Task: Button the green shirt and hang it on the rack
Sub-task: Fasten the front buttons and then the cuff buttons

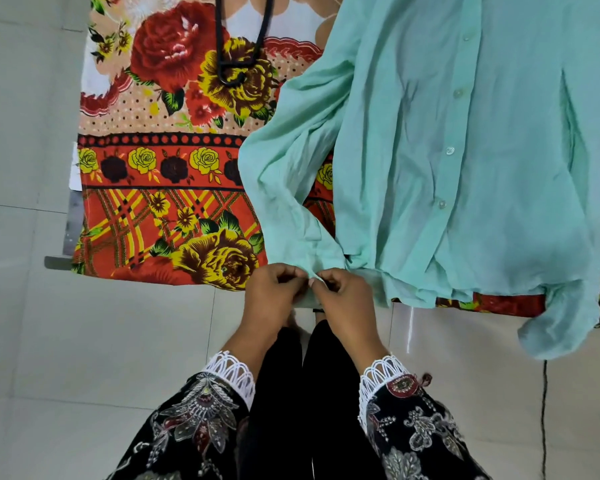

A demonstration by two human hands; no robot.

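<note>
**Both hands pinch the sleeve cuff at the desk's near edge**

Nearest the camera, two forearms in dark floral sleeves with white lace cuffs reach forward over black trousers and a pale tiled floor. The wrists converge, so the hands meet knuckle to knuckle just off the front edge of the desk. The left hand has its fingers curled in, fingertips pinching the end of the green shirt's sleeve cuff. The right hand mirrors it, fingers bent tight and pinching the same cuff from the other side; the backs of both hands face up.

Beyond the hands, the green shirt lies spread on a floral cloth covering the desk, its front placket with a row of pale buttons running away from the viewer. Its other sleeve droops over the desk's near edge at right. Farthest away, a black hanger rests on the cloth, left of the shirt.
</note>
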